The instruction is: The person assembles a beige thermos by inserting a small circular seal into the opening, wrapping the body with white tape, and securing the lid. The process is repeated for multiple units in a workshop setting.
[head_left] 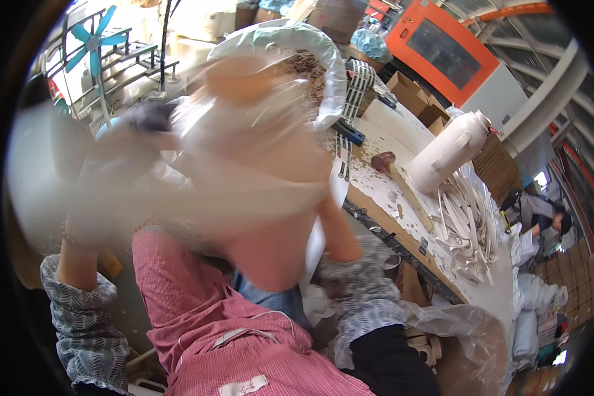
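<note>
We see a blurred, translucent sheet, apparently plastic (208, 122), in front of the body and left of the desk (408, 125), with the left hand (122, 160) and right hand (305, 162) at its sides. Both hands are too smeared for us to tell whether the fingers are wide, narrow or gripping. We judge that such loose material handles best with 2 steady hands, clear of the mallet (409, 195). The pink apron's (244, 353) white tag (243, 385) bears small marks we cannot read.

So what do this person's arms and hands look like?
The left sleeve is dark grey and white with a zigzag-like pattern; the right sleeve is also grey-and-white patterned, with black fabric toward the elbow. Motion blur hides the finer detail beyond.
</note>
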`<action>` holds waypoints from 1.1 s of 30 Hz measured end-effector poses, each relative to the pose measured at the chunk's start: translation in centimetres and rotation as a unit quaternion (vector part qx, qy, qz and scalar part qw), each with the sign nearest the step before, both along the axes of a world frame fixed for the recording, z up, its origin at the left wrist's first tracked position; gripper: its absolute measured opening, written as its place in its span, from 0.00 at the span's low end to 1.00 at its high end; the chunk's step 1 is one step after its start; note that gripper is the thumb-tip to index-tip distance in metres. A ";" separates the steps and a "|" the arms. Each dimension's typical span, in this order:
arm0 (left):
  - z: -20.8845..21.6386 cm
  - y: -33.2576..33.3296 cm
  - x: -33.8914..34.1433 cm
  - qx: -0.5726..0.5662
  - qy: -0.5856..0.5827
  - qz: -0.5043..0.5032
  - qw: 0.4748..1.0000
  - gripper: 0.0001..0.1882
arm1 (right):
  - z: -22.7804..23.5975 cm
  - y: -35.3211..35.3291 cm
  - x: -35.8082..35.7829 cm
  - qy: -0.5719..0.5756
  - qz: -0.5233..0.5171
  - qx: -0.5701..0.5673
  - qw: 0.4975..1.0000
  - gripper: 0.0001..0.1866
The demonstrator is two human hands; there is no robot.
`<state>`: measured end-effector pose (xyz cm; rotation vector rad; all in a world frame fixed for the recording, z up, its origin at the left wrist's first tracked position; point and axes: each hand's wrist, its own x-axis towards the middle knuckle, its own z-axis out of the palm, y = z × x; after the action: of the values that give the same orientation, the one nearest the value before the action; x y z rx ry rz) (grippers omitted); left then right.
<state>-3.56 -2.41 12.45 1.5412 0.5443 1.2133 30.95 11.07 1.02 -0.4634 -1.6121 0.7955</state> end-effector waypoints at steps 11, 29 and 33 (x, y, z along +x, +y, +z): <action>3.8 -4.8 1.2 0.031 0.433 -0.105 0.895 0.19 | 15.4 -14.5 30.5 0.090 -0.449 0.068 0.886 0.11; 3.9 -6.5 3.7 0.011 0.532 0.036 0.846 0.18 | 8.9 14.6 49.2 -0.356 -0.794 -0.144 0.472 0.42; 5.5 -11.4 2.2 -0.026 0.519 0.089 0.849 0.18 | 1.4 15.6 32.1 -0.223 -0.548 0.179 0.786 0.29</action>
<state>-1.37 -13.80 17.94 2.0616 1.4255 0.3641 63.07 26.71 2.44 -1.2073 -1.5022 -0.5423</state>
